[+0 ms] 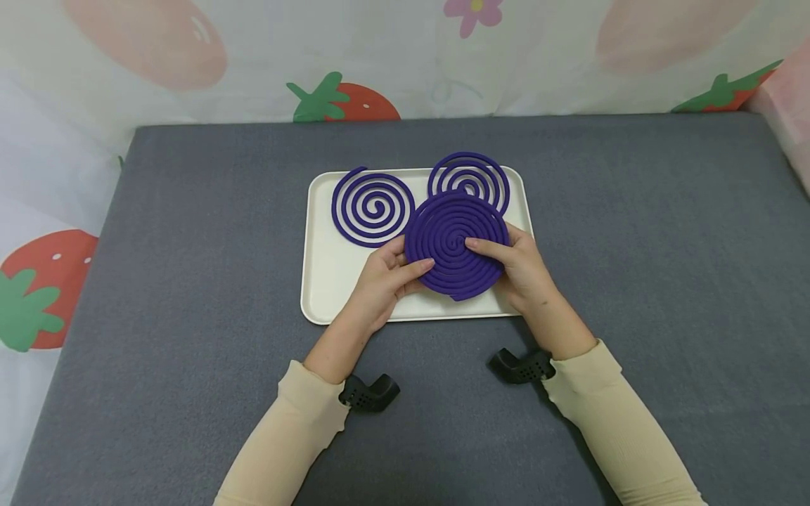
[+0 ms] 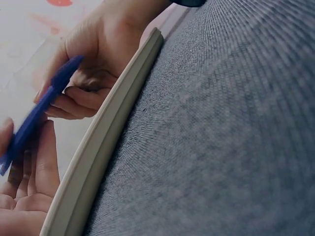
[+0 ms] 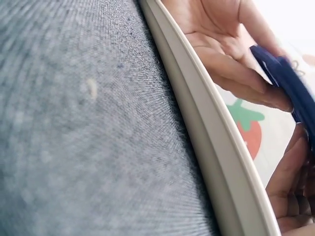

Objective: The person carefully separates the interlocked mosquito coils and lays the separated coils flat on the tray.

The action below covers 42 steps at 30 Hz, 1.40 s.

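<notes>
A tightly wound purple mosquito coil [image 1: 452, 232] is held up over a white tray [image 1: 335, 292] by both hands, its flat face tilted toward the head camera. My left hand [image 1: 384, 277] grips its lower left edge, thumb on the face and fingers behind. My right hand [image 1: 522, 267] grips the right side, its thumb reaching nearly to the centre. In the left wrist view the coil [image 2: 34, 120] shows edge-on between the hands. Two looser spiral coils are on the tray: a left coil [image 1: 373, 209] and a right coil [image 1: 468, 165], the latter partly hidden behind the held one.
The tray stands on a grey cloth-covered table [image 1: 190, 281]. Both loose coils reach past the tray's back rim in the head view. A pale curtain [image 1: 538, 63] with strawberry prints hangs behind the table. Black wrist cameras [image 1: 370, 393] jut inward from both wrists.
</notes>
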{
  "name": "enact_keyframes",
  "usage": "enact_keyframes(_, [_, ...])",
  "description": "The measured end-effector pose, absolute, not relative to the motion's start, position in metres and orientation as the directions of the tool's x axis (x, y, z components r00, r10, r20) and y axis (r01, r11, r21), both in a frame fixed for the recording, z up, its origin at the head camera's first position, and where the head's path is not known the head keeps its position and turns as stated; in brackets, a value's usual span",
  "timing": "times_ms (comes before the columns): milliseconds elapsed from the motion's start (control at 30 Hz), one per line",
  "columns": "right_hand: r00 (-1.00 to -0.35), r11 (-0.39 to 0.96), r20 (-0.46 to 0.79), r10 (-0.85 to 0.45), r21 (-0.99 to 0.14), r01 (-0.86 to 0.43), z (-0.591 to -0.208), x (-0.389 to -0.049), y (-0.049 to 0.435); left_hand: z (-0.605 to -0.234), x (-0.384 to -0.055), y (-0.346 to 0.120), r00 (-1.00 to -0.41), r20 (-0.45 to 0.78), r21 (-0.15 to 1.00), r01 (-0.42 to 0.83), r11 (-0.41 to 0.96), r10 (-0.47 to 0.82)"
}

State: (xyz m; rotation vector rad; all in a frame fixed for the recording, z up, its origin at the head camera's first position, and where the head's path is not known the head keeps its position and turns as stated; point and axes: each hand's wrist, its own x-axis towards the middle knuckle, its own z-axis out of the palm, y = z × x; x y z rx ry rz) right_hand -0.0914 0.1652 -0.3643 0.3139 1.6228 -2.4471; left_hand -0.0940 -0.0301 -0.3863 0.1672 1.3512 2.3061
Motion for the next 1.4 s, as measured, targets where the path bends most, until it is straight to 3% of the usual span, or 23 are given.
enact_keyframes(800, [-0.958,-0.485,-0.197,-0.206,-0.830,0.275,-0.3702,-0.0914,0.1708,-0.3860,-0.0934,-0.0321,-0.886,-0.120,0.815,-0.345,-0.465,0.449])
enact_keyframes(1133, [-0.946,-0.466,-0.274,-0.175,-0.823,0.324,-0.3667,-0.0925,0.1690,-0.3875,-0.0946,-0.0328,-0.893,-0.134,0.774,-0.365,-0.518,0.429])
enact_keyframes(1400, [-0.947,-0.489,-0.255,-0.197,-0.812,0.320,-0.3680,-0.0919,0.1721,-0.3867,-0.0944,-0.0323,-0.892,-0.133,0.760,-0.372,-0.533,0.433])
